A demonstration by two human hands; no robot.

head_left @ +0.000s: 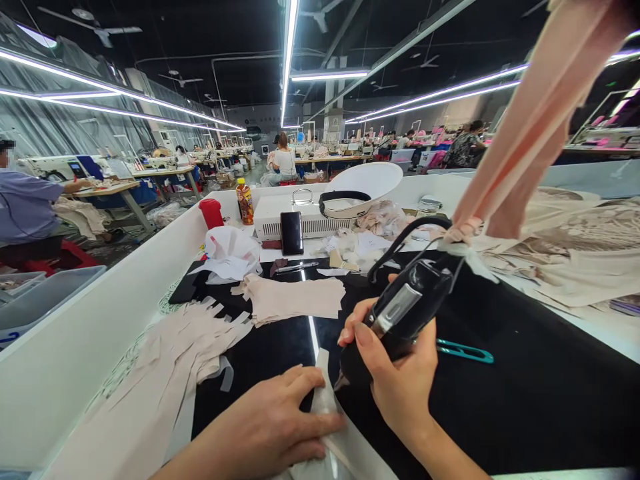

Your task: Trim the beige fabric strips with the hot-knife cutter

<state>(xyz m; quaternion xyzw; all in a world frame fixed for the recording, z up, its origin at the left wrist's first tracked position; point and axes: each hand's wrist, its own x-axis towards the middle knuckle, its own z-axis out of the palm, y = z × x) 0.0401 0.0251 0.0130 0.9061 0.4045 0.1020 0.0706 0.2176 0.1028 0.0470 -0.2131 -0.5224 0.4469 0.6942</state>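
Down at the near edge of the black counter point(525, 400), my left hand point(280, 427) lay flat on a pale fabric strip point(325, 400), its fingers point(305, 380) stretched out side by side, pressing the cloth down. My right hand point(400, 380) was wrapped around a black handheld tool point(400, 313), fingers curled tight about its body. The tool hung just above the strip, its long axis slanting from upper right to lower left. Its tip aimed down at the cloth close to my left fingertips, and its cord point(400, 240) looped up from the back end. Teal snips point(465, 351) lay just right of my right hand, lengthwise across the counter. To the left, a heap of cut pink pieces point(170, 373) spread along the white wall point(75, 347), and a neater stack point(295, 298) lay beyond my hands. Farther off, a phone point(291, 233) leaned against a white box point(270, 220), with a pen point(297, 267) in front and a bottle point(245, 201) and red cup point(211, 213) to its left. Pink cloth point(540, 113) hung down at upper right, above the tool's rear end.
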